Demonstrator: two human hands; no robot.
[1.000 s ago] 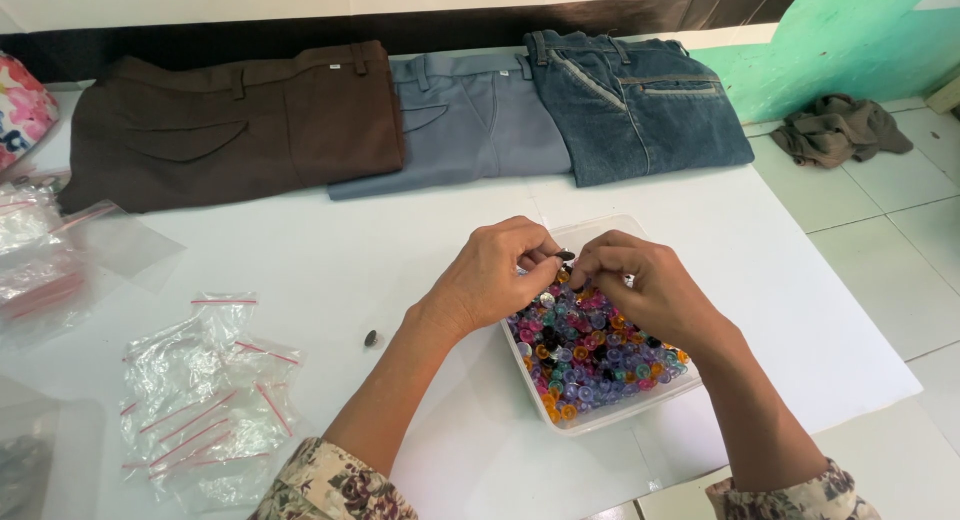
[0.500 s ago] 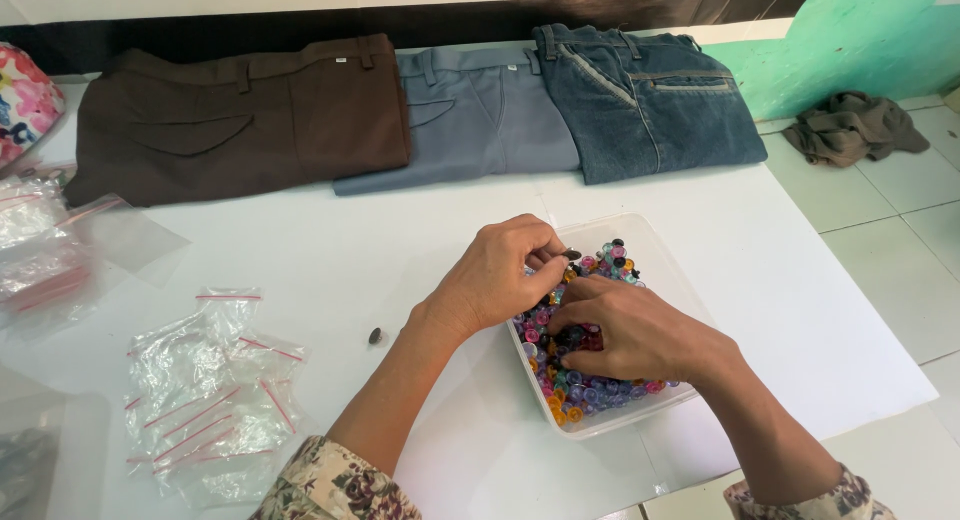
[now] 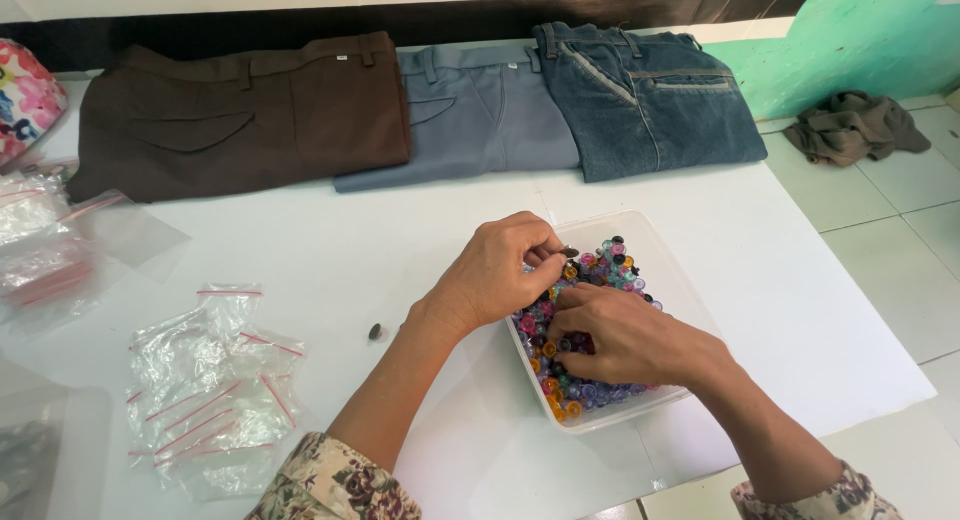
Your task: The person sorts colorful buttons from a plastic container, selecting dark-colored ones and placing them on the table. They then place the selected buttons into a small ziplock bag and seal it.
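A white table (image 3: 300, 250) stands on pale tiled floor (image 3: 890, 250) beside a green wall (image 3: 870, 40).

Along the far edge of the white table (image 3: 400, 240), from ten to one o'clock, three folded pairs of trousers lie side by side: brown trousers (image 3: 240, 115), grey-blue trousers (image 3: 480, 115) and dark denim jeans (image 3: 650, 95), each overlapping or touching its neighbour. At seven to eight o'clock, a heap of small clear zip bags (image 3: 205, 385) with red seals; further clear bags (image 3: 60, 245) at nine o'clock. A flowered fabric item (image 3: 25, 95) at ten o'clock. On the tiled floor (image 3: 890, 250), a crumpled brown cloth (image 3: 855, 125) at two o'clock.
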